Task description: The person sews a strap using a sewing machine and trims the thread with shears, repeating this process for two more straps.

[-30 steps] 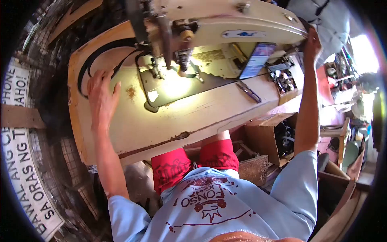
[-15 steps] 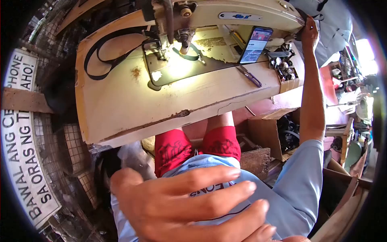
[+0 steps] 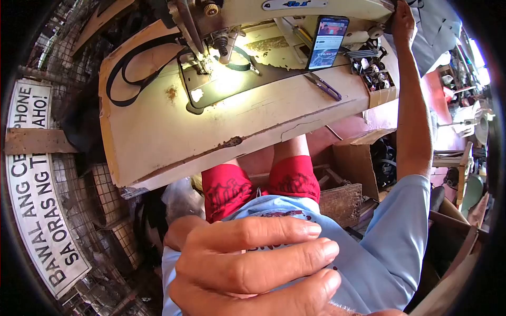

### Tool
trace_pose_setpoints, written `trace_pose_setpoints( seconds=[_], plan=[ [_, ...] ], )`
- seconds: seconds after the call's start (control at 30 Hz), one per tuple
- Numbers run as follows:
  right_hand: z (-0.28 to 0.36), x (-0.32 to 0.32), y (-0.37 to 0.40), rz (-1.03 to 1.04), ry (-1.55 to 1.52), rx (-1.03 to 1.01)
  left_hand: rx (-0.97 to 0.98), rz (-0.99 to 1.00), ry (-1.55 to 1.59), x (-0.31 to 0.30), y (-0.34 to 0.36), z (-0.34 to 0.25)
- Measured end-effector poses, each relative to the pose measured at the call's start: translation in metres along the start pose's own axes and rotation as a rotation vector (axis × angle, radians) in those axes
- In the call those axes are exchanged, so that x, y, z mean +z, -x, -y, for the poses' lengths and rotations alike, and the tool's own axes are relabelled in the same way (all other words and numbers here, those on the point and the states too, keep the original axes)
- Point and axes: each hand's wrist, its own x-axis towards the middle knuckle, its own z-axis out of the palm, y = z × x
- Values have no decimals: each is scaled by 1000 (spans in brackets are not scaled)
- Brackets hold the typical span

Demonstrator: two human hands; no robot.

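Observation:
My left hand is large and close to the camera, over the light blue shirt. Its fingers are bent with narrow gaps between them, and no object shows in it. My right arm stretches up along the right side. At its end my right hand is closed at the far right end of the sewing machine, beside grey material; what its fingers grip is hidden. Under the lit needle area, a black strap loops on the worn machine table.
A phone with its screen lit leans upright on the table. Near it are purple-handled snips and a box of small metal parts. Below stand a cardboard box and a wooden board. A lettered sign hangs left.
The view has shifted, so the table and phone sit slightly higher. My left hand's fingers have curled and drawn closer together. My right hand remains at the machine's end.

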Motion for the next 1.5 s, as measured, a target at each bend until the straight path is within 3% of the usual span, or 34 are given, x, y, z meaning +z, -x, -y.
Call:
trace_pose_setpoints(
  seconds=[0.07,0.17,0.33,0.37,0.4,0.47,0.5,0.57,0.6,0.63,0.67,0.77,0.8,0.87,0.97,1.0,1.07,1.1,1.2,1.27,1.33,1.4,1.47,1.5],
  plan=[
    [-35,10,-12,-75,-33,-122,166,36,-10,4,6,8],
    [-61,12,-17,-258,815,-654,152,120,-111,-6,7,1],
    [10,-26,5,300,-35,-524,24,86,-230,4,-2,-17],
    [3,-24,2,270,-45,-463,47,183,-181,-11,-2,-12],
    [-3,-22,-1,239,-56,-402,6,97,-215,-5,-1,-18],
    [-33,6,-16,-102,154,-258,-48,-163,-272,24,4,-30],
    [-34,6,-13,-92,104,-198,-22,-271,-277,35,6,-28],
    [-59,7,-26,-140,442,-552,172,-568,-280,66,19,-3],
    [-78,10,-35,-164,599,-734,151,-431,-141,54,15,-6],
    [-91,12,-43,-163,561,-808,112,-300,2,42,11,-10],
    [-95,7,-46,-125,545,-770,55,-180,132,30,7,-14],
    [-41,2,-22,-22,219,-229,-14,112,373,-3,13,-19],
    [-23,-1,-18,4,188,-149,-35,128,309,-14,14,-20],
    [-39,-1,-26,-39,217,-272,-77,147,177,-46,19,-23],
    [-16,-8,-17,28,305,-95,-384,-61,-330,-64,28,-73],
    [-110,-9,-72,80,459,-406,-407,-104,-398,-68,26,-78],
    [-272,-13,-169,-14,790,-1104,-462,-188,-529,-77,18,-88],
    [-239,-14,-146,-7,707,-1029,-350,-271,-466,-70,36,-76],
    [-170,-28,-93,53,521,-739,-192,-93,-174,-99,70,-51],
    [-142,-20,-70,105,456,-597,-194,26,-157,-94,94,-42],
    [-105,-20,-51,125,432,-521,-286,104,-50,-82,132,-39],
    [-75,-15,-33,132,417,-492,-443,373,-136,-96,179,-35],
    [-58,-16,-24,141,409,-481,-653,406,-239,-114,242,-22],
    [-44,-9,-19,139,406,-486,-867,383,-362,-128,266,-21]
  ],
)
